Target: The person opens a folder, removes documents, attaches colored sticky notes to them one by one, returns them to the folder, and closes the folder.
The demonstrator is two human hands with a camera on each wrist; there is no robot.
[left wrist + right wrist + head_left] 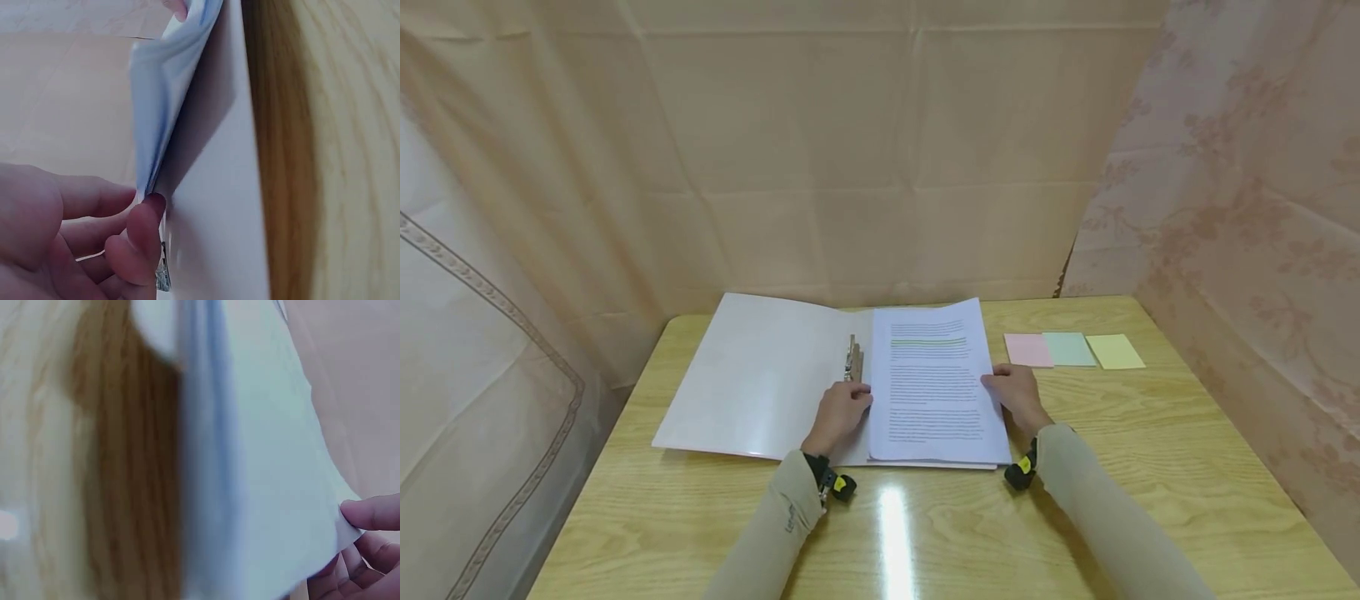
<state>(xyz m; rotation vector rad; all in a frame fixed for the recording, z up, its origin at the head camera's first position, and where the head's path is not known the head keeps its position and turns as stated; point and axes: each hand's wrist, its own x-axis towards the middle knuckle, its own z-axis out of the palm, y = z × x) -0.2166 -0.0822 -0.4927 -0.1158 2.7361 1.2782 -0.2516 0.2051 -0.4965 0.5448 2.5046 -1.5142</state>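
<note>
A paper stack (936, 392) is being held between the two hands, above the right half of an open folder (760, 383), its long axis running near to far. The left hand (839, 415) is pinching the stack's left edge between thumb and fingers; the right hand (1017, 393) is pinching the right edge. The left wrist view is showing a gap between sheets and folder, so the stack is probably resting only partly on it. The metal clip (853, 360) is standing just left of the stack's long left edge, roughly parallel with it and just beyond the left hand, the nearer of the two. Farther right on the surface (1150, 467), pink (1028, 350), green (1069, 348) and yellow sticky notes (1116, 352) are lying side by side.
</note>
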